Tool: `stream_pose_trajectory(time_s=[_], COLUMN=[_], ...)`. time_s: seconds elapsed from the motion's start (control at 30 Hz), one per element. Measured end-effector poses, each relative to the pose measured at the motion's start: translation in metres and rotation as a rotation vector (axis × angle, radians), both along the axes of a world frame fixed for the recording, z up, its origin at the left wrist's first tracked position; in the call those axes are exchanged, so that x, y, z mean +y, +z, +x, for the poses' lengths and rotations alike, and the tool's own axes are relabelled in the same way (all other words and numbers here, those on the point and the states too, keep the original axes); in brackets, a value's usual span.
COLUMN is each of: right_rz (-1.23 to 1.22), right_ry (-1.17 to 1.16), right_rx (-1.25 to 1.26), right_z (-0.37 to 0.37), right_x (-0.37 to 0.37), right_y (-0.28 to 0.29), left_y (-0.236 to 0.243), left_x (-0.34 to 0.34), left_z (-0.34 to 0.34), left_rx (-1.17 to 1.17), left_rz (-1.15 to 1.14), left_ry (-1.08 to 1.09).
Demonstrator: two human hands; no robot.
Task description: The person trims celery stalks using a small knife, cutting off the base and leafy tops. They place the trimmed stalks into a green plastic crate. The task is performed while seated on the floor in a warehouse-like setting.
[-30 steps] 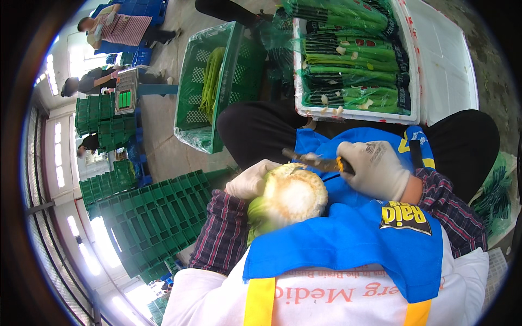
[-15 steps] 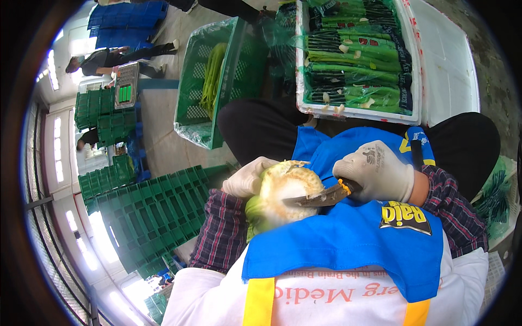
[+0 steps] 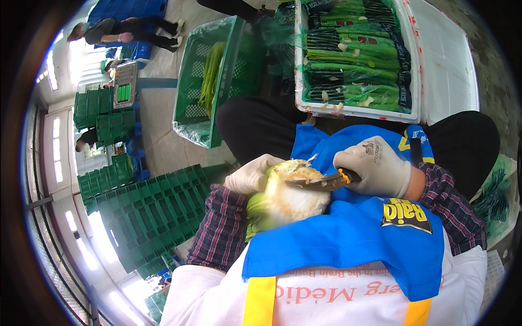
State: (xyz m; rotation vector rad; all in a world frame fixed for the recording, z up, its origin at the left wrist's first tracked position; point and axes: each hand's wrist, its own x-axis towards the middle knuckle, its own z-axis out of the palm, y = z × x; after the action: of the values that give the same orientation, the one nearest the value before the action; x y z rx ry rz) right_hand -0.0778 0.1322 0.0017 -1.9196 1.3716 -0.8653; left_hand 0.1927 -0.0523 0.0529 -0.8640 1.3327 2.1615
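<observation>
My left hand (image 3: 252, 175), in a whitish glove, grips a head of celery (image 3: 296, 202) just above my lap. Its pale cut base faces right, and its green stalks run down to the left, partly hidden by the blue apron (image 3: 348, 239). The gloved right hand (image 3: 378, 168) is closed around the handle of a knife (image 3: 315, 183) with an orange band near the blade. The stained blade points left and lies against the upper part of the celery's base. A loose strip sticks up from the celery's top edge.
A white foam box (image 3: 359, 112) of sleeved green celery stands ahead, scraps on top, its lid (image 3: 448, 65) at the right. Left of it is a green plastic-lined crate (image 3: 190, 127) holding stalks. Stacked green crates (image 3: 157, 214), a scale (image 3: 125, 87) and a walking person (image 3: 117, 33) are farther left.
The celery's base has turned, showing more of its white side. The knife blade has shifted up onto the base's upper edge. The person in the background has moved up in the picture.
</observation>
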Motion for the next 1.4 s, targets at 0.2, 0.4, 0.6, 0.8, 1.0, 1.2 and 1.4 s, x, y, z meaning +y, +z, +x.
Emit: stream_pose_trajectory(time_s=[0.2,0.4,0.6,0.8,1.0,1.2,1.4], right_rz=[-0.027,0.045,-0.104,0.033,-0.062,0.018,0.008], right_ry=[-0.004,-0.019,-0.067,-0.091,-0.139,-0.294,-0.228], right_rx=[0.023,0.036,0.006,0.107,0.065,0.022,-0.444], right_z=[0.007,0.006,0.012,0.009,0.012,-0.002,-0.001], right_x=[-0.004,-0.003,-0.008,-0.006,-0.011,0.001,-0.016], right_y=[-0.001,0.000,-0.004,-0.003,-0.014,-0.029,-0.012], left_y=[-0.001,-0.005,-0.004,-0.001,-0.002,-0.010,-0.021], left_x=[0.000,0.002,-0.001,0.005,0.004,0.001,-0.006], left_z=[-0.006,-0.005,-0.007,-0.006,-0.007,0.003,0.007], left_rx=[-0.043,0.055,0.012,-0.027,0.006,0.126,0.069], left_rz=[-0.013,0.090,-0.013,-0.130,-0.108,0.148,0.031], left_ry=[-0.035,0.057,-0.042,0.024,0.012,0.134,0.042])
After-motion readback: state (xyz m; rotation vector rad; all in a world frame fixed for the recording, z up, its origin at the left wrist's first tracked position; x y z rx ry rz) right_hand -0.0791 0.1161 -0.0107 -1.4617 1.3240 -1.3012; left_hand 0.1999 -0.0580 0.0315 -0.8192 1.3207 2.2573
